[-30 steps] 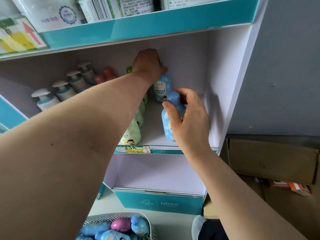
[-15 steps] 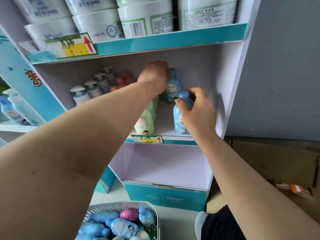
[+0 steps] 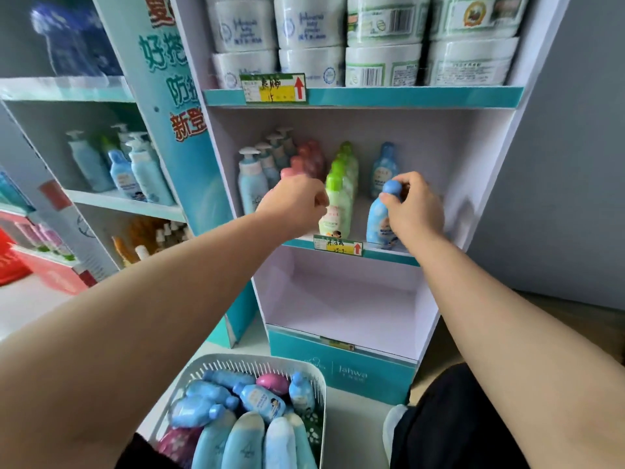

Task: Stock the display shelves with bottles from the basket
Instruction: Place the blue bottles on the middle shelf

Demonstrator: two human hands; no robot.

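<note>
Withdrawn from the rear blue bottle [image 3: 384,165], my left hand [image 3: 297,199] is curled, empty; my right hand [image 3: 414,206] grips the pale-blue plastic bottle [image 3: 376,226] at the teal-edged shelf [image 3: 375,253] front, 3 o'clock of the green plastic bottles [image 3: 338,204].

I see white tubs [image 3: 307,38] stacked just above the yellow price tag [image 3: 274,88] — grey wall [image 3: 575,164] well right of it.
</note>
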